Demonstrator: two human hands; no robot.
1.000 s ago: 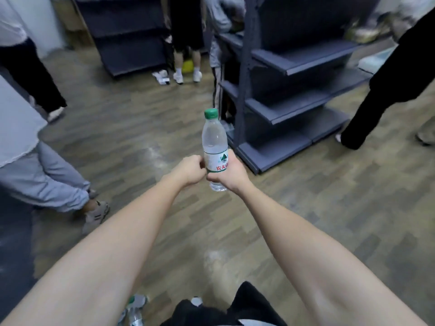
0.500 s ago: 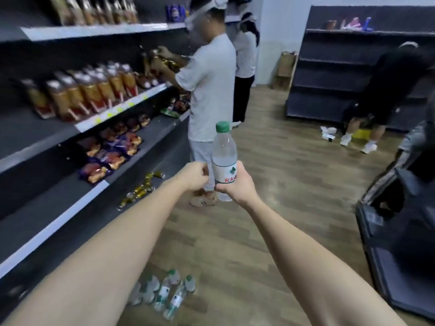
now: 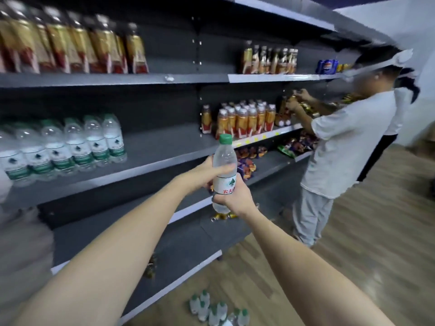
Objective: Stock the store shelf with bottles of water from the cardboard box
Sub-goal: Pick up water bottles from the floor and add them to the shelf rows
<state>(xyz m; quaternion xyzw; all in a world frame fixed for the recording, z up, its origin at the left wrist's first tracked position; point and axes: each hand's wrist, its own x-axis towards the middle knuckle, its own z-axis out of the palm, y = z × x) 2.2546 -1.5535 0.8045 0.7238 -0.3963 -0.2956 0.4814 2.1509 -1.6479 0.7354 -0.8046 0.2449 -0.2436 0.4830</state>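
I hold one clear water bottle with a green cap upright in front of the dark shelf unit. My right hand grips its lower half around the label. My left hand wraps its fingers round the bottle's upper body from the left. Several matching water bottles stand in a row on the middle shelf at the left, with bare shelf to their right. More water bottles stand on the wooden floor below. No cardboard box is in view.
A person in a white shirt stands close on the right, handling goods at the same shelving. Orange drink bottles fill the shelf section beyond my hands. Red and gold bottles line the upper shelf. Snack packs lie lower down.
My view has swung left from the aisle floor to face the stocked shelf. The bottle has stayed upright in my right hand, and my left hand has closed onto its upper part.
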